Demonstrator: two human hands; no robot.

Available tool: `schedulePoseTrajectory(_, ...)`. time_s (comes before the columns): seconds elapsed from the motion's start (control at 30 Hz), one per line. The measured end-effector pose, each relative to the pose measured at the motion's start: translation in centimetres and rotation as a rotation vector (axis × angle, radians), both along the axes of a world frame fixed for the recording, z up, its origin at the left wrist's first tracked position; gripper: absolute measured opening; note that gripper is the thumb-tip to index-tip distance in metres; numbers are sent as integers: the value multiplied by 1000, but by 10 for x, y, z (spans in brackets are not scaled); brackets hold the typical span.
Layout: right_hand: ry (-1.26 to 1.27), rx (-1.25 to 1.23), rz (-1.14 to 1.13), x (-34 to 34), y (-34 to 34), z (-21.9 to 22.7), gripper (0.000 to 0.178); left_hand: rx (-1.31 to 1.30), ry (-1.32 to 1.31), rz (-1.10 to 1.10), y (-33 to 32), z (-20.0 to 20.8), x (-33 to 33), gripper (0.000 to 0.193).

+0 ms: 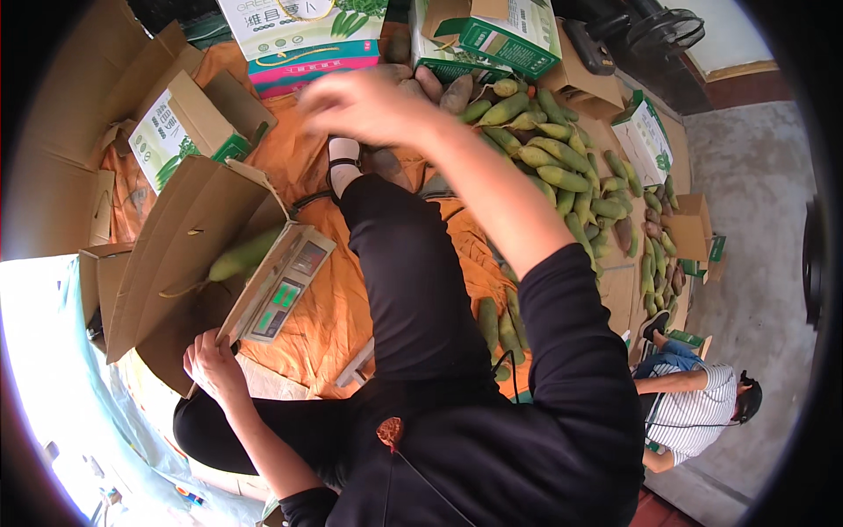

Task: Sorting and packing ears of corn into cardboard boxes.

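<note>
My left hand (215, 369) is closed on the near rim of an open cardboard box (171, 263). Inside that box lies a long pale-green radish (241, 257). A digital scale (290, 285) with a lit green display sits against the box's right side. Stretched out ahead of me, my right hand (373, 107) is over the orange sheet near the pink carton. Motion blurs its fingers, and I see nothing plainly held in it. Several reddish-brown roots (457, 94) lie just beyond that hand.
A large heap of green radishes (562, 158) spreads to the right. Printed cartons (303, 31) stand at the back, another open carton (189, 123) at the left. A fan (663, 31) is at the far right. A co-worker in a striped shirt (694, 408) is at the lower right.
</note>
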State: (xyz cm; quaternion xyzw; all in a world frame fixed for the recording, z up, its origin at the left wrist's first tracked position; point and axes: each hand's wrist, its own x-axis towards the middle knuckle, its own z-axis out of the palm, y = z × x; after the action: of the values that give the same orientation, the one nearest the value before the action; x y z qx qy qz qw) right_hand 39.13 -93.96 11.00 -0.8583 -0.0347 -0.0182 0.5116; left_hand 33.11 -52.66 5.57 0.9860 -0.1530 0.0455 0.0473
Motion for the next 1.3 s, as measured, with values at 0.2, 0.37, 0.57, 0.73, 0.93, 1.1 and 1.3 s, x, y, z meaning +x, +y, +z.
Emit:
schedulePoseTrajectory(0.2, 418, -736, -650, -150, -186, -144, 22, 12, 35, -36, -3, -7, 4, 13)
schedulePoseTrajectory(0.37, 905, -826, -767, -249, -204, -209, 33, 12, 77, 10, 0, -1, 3, 12)
schedulePoseTrajectory(0.57, 1116, -805, -747, -269, -202, -235, 42, -10, 83, 11, 1, 0, 1, 10)
schedulePoseTrajectory(0.73, 1031, -897, -642, -276, -212, -261, 42, -6, 54, -11, -5, -1, 2, 7)
schedulePoseTrajectory(0.93, 1090, -889, -641, -276, -231, -288, 24, -6, 103, 69, -14, 15, 1, 9)
schedulePoseTrajectory(1.1, 786, -930, -731, -350, -295, -313, 35, -75, 73, 22, -22, 4, 8, 8)
schedulePoseTrajectory(1.3, 627, 20, -1357, -347, -232, -270, 32, -46, 72, 77, -13, 15, 2, 6)
